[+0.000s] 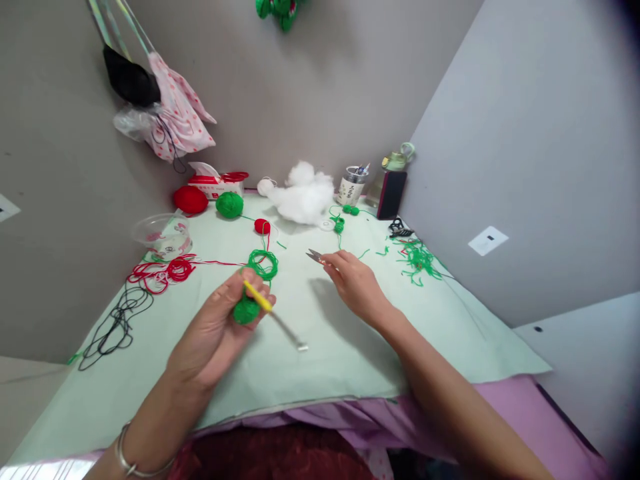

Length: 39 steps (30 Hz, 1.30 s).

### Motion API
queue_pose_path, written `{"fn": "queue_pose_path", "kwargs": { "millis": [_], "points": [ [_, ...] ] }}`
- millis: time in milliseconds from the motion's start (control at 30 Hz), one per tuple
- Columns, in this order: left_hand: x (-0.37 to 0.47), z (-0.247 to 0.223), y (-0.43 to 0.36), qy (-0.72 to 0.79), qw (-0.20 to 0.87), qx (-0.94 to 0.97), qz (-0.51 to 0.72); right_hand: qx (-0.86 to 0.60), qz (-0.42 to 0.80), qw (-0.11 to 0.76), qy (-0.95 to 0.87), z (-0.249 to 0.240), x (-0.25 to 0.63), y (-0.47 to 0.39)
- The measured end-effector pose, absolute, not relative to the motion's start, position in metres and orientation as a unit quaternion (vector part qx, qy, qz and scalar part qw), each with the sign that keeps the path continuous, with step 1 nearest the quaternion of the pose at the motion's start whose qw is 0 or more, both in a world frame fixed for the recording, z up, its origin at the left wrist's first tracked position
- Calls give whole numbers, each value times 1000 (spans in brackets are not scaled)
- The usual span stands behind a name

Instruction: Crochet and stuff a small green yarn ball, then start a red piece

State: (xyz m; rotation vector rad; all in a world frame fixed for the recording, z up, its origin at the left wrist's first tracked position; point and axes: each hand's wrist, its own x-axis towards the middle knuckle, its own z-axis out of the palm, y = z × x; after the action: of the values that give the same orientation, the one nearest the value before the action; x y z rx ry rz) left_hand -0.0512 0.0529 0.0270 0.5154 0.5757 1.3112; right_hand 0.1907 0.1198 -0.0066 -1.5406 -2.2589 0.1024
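My left hand [227, 320] is closed around a small green crocheted piece [247, 310] and a crochet hook [257, 295] with a yellow handle. The hook's metal shaft points down and to the right over the cloth. Just beyond these fingers lies a loose coil of green yarn [263, 265]. A small red ball [262, 227] sits behind the coil, with red yarn running from it. To the right, my right hand [353, 280] grips small scissors [315, 256], blades pointing left and slightly apart. Its fingers hide most of the handles.
White stuffing [303, 197] is heaped at the back, between a green yarn ball [229, 205] and a pen cup [352, 185]. A phone [391, 195] leans against a bottle [395, 160]. Green yarn scraps [420, 260] lie right; red yarn [163, 272] and black cord [115, 327] lie left.
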Motion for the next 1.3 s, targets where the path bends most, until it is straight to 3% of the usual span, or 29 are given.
{"fn": "queue_pose_path", "kwargs": {
  "millis": [233, 467, 600, 800, 1300],
  "points": [
    [-81, 30, 56, 179, 713, 214, 644, -580, 40, 139, -802, -36, 195, 175],
    [-84, 22, 52, 188, 726, 221, 623, -537, 119, 218, -806, 4, 179, 141],
    [-79, 19, 49, 206, 736, 234, 600, -395, 197, 297, -847, 28, 152, 108],
    [-74, 20, 47, 221, 739, 247, 586, -343, 92, 288, -889, 25, 129, 98],
    [-79, 13, 45, 185, 758, 253, 572, -284, 217, 249, -900, 30, 120, 105]
  ]
}}
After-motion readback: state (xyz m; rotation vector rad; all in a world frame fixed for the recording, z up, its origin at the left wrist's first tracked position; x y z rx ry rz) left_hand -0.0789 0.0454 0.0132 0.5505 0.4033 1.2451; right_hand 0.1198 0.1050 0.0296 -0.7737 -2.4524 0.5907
